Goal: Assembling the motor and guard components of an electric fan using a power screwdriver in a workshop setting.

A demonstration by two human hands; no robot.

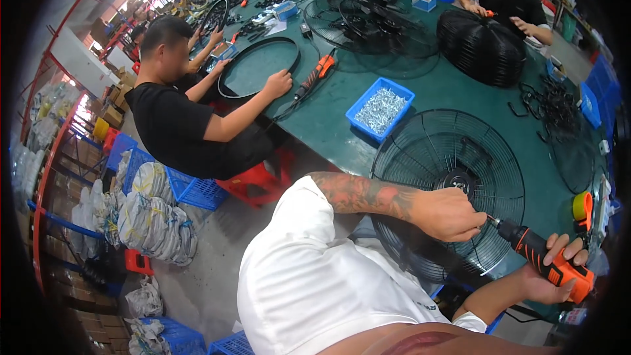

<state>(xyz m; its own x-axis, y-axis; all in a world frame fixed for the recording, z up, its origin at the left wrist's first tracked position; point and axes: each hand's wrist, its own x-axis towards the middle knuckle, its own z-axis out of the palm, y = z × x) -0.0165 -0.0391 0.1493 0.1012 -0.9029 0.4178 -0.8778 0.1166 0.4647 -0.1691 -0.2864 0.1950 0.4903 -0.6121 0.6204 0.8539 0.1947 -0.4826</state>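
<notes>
My right hand (556, 269) is wrapped round the grip of an orange and black electric screwdriver (531, 244), whose bit points left. At the bit's tip, the closed fingers of my left hand (449, 215) are pinched together; what they hold is too small to make out. Beneath both hands lies a round black wire fan guard (453, 133), resting at the table's near edge, with a dark hub at its middle. My left forearm crosses over the guard's near part. Just beyond the guard stands a blue bin (358, 120) full of small silver screws.
On the green table (309, 130) lie another electric screwdriver (315, 75), stacked fan guards (368, 26) and black parts (552, 108). A person (171, 102) at the left holds a black ring (294, 59). Another person (513, 3) stands across by a black fan cage (483, 46).
</notes>
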